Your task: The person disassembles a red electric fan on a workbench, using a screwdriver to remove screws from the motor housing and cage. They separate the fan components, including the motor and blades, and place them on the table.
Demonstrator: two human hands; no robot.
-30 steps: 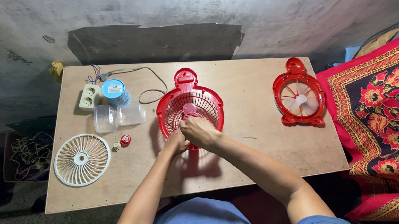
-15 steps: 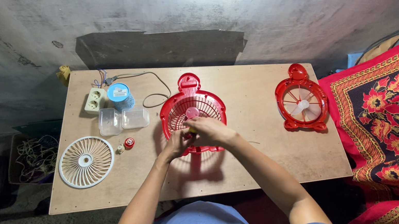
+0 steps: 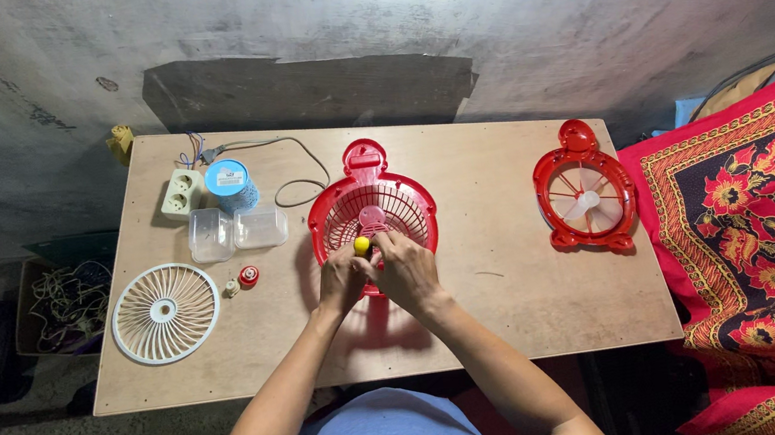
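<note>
both hands on red fan housing

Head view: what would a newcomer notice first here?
Both hands, left hand and right hand, meet at the near rim of a red fan shell at the table's middle, with a small yellow knob between them. A second red shell with pale blades lies to the right, and a white grille lies to the left.
</note>
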